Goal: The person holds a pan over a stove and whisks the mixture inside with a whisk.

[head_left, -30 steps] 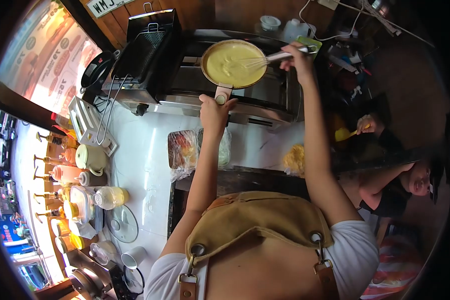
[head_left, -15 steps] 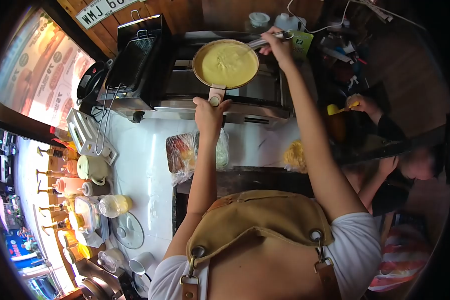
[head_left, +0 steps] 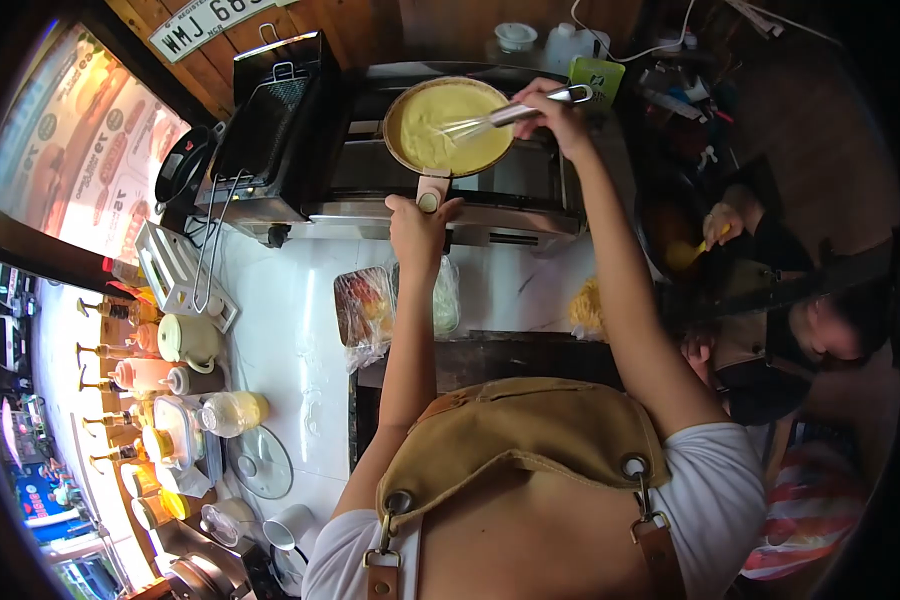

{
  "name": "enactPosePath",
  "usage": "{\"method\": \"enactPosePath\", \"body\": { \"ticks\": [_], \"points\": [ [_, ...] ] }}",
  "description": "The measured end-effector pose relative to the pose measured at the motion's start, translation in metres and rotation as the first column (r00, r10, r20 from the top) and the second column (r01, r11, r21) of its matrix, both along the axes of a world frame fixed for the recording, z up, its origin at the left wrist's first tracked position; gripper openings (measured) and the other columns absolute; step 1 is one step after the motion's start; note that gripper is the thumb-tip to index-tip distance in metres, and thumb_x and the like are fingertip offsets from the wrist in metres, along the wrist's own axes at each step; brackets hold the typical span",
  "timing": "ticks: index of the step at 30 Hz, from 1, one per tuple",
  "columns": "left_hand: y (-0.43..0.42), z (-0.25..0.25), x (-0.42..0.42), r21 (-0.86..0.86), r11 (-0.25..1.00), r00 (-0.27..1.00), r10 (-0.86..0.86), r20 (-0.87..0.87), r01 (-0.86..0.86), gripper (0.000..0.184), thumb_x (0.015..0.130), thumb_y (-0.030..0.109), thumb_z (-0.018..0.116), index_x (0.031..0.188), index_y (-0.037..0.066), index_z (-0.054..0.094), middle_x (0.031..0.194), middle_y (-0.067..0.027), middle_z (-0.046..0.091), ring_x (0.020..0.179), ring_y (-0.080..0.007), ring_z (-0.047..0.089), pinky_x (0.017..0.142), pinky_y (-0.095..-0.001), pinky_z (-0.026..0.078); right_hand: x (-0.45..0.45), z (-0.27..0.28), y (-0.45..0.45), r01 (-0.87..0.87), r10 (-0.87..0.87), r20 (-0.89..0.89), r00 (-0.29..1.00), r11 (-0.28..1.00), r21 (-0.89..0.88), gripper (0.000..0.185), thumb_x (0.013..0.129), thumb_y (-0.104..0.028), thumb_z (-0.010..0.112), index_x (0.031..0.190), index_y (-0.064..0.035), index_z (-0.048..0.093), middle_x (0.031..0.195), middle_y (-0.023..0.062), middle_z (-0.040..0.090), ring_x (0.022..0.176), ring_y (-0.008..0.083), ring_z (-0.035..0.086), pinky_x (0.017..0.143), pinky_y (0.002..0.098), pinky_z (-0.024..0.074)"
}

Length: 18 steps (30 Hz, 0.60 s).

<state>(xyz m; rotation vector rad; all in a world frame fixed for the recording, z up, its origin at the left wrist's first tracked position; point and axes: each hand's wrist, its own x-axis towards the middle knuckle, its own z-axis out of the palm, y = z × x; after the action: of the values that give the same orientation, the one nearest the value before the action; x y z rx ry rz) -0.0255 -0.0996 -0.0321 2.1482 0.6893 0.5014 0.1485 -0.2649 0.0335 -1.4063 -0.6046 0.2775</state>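
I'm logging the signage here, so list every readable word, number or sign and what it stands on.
"WMJ 68", next character unclear: white plate; smaller print unsure.
"79": poster.
"75": same poster; its other print is too blurred.
Green pouch, blue sign outside: too blurred or small to read.

So my left hand (head_left: 418, 230) is closed in a grip, thumb (head_left: 397, 203) on one side, fingers (head_left: 452, 210) curled on the other, left forearm (head_left: 416, 295) trailing back behind them. My right hand (head_left: 558, 118) sits farther out and to the right of those fingers, also curled shut, right arm (head_left: 620, 265) stretched out behind its knuckles.
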Motion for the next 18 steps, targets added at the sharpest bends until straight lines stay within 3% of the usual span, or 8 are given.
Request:
{"method": "enactPosePath", "body": {
  "ticks": [1,2,5,9,12,14,17,18],
  "points": [
    [0.001,0.0,-0.001,-0.001,1.0,1.0,0.006,-0.002,-0.006,0.068,0.062,0.041,0.078,0.088,-0.004,0.035,0.076,-0.0256,0.06,0.075,-0.0415,0.06,0.064,-0.0423,0.048,-0.002,0.009,-0.007,0.048,-0.047,0.015,0.999,0.998,-0.045,0.02,0.081,-0.017,0.051,0.083,0.0021,0.057,0.069,0.0135,0.061,0.05,0.0191,0.06,0.044,0.025,0.0472],
    [0.002,0.0,0.0,-0.002,1.0,1.0,0.012,-0.006,-0.012,0.068,0.062,0.041,0.078,0.088,-0.004,0.035,0.076,-0.0256,0.06,0.075,-0.0415,0.06,0.064,-0.0423,0.048,-0.004,0.017,-0.012,0.142,-0.142,-0.021,0.99,0.99,0.016,0.017,0.077,-0.015,0.057,0.075,0.0017,0.056,0.062,0.0124,0.06,0.043,0.0182,0.058,0.037,0.0252,0.0453],
    [0.002,-0.002,-0.001,0.005,1.0,1.0,-0.015,-0.01,0.015,0.068,0.061,0.041,0.078,0.088,-0.004,0.035,0.076,-0.0254,0.06,0.076,-0.0412,0.06,0.064,-0.0422,0.048,0.009,0.012,-0.014,0.271,-0.277,0.085,0.957,0.96,0.073,0.015,0.078,-0.014,0.059,0.072,-0.0001,0.055,0.062,0.0105,0.06,0.044,0.0162,0.058,0.038,0.0228,0.0435],
    [0.0,0.001,0.001,-0.01,1.0,1.0,0.011,0.004,-0.011,0.066,0.062,0.04,0.079,0.086,-0.005,0.037,0.076,-0.0262,0.06,0.075,-0.0396,0.061,0.064,-0.0406,0.048,-0.001,-0.003,0.01,0.095,-0.11,0.204,0.973,0.992,0.084,0.008,0.077,-0.006,0.058,0.079,0.0028,0.058,0.064,0.0103,0.061,0.048,0.0144,0.059,0.042,0.0229,0.0461],
    [-0.001,0.003,-0.002,-0.004,1.0,1.0,0.022,-0.004,-0.022,0.065,0.062,0.039,0.079,0.084,-0.007,0.039,0.076,-0.0271,0.06,0.074,-0.0384,0.062,0.063,-0.0389,0.048,0.001,-0.001,-0.002,-0.024,0.017,0.113,0.993,0.998,0.059,0.009,0.077,-0.006,0.057,0.077,0.0029,0.058,0.064,0.0112,0.06,0.047,0.0146,0.059,0.041,0.0235,0.0462],
    [-0.001,0.002,-0.001,-0.002,1.0,1.0,0.017,-0.002,-0.017,0.066,0.062,0.04,0.079,0.084,-0.007,0.039,0.075,-0.0271,0.06,0.074,-0.0388,0.062,0.063,-0.039,0.048,0.001,0.013,-0.015,0.079,-0.08,0.049,0.996,0.996,0.036,0.013,0.078,-0.01,0.057,0.073,0.0021,0.056,0.063,0.0115,0.06,0.042,0.0151,0.056,0.036,0.0231,0.0428],
    [-0.003,0.0,0.0,0.004,1.0,1.0,0.017,0.005,-0.017,0.067,0.062,0.041,0.079,0.085,-0.007,0.039,0.075,-0.0274,0.059,0.074,-0.0404,0.061,0.063,-0.0399,0.048,0.007,0.01,-0.013,0.276,-0.281,0.182,0.942,0.96,0.053,0.011,0.078,-0.01,0.058,0.073,0.0003,0.057,0.062,0.0093,0.06,0.043,0.0129,0.056,0.038,0.0221,0.0417],
    [-0.003,0.002,0.0,0.024,0.999,1.0,0.026,-0.005,-0.026,0.067,0.061,0.042,0.079,0.085,-0.007,0.039,0.075,-0.0275,0.059,0.074,-0.0411,0.061,0.063,-0.0406,0.048,0.01,0.0,-0.007,0.214,-0.224,0.188,0.956,0.974,0.07,0.01,0.079,-0.009,0.057,0.075,0.0007,0.058,0.061,0.0083,0.06,0.047,0.0119,0.058,0.04,0.0221,0.043]
  ]
}}
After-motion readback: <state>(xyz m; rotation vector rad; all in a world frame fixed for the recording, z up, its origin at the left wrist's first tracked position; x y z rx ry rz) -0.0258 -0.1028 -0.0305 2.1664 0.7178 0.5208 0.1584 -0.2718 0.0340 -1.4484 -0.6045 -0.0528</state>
